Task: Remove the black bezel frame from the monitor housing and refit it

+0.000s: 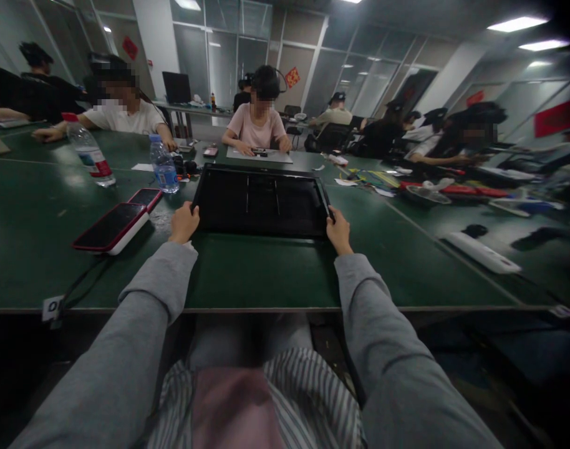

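Note:
Between my two hands is a flat black rectangular panel [224, 209] with a raised rim, much like a monitor screen. Two thin pale lines and a darker patch show in its middle. My left hand [184, 223] is closed on its left edge, with the thumb on top. On the opposite side, my right hand [339, 228] grips the right edge. The panel is over the green table [266, 274], its far side toward the person opposite. I cannot tell whether its underside touches the tabletop.
Left of the panel are a blue-capped water bottle [163, 167], a red-capped bottle [89, 153] and red-rimmed phone-like devices [111, 226]. On the right lie a white power strip [482, 252] and tools with cables [434, 190]. A person [259, 121] sits opposite, with other people around.

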`<state>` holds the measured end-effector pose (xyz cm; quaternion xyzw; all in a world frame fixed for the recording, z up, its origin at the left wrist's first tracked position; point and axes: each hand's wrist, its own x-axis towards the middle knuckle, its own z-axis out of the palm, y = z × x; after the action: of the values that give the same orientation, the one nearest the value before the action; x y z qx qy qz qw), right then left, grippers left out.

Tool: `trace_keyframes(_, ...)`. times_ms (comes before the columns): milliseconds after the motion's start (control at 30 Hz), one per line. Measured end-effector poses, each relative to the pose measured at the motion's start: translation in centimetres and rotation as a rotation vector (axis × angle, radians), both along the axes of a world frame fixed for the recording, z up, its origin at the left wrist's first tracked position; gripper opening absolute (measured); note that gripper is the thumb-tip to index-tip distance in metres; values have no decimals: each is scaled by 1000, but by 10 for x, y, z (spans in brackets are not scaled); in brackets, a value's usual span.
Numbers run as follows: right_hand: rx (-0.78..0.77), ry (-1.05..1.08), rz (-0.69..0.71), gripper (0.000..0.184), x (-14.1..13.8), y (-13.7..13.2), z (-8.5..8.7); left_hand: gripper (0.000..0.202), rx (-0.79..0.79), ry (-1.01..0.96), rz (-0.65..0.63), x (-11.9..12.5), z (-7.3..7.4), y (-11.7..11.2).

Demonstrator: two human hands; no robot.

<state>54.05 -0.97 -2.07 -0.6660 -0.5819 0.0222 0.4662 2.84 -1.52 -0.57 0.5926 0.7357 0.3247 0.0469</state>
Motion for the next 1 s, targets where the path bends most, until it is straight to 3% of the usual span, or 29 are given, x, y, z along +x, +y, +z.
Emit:
trace_keyframes(200, -61, 41, -62, 53, -2, 15, -6, 44, -3, -21, 2, -1, -2, 3)
trace_keyframes(700, -34, 187, 56, 50, 25, 42, -25, 46, -24, -131, -75, -10, -7, 15)
trace_keyframes(1000, -71, 146, 80, 51, 15, 33, -20, 54, -61, -162, 48, -12, 0, 13)
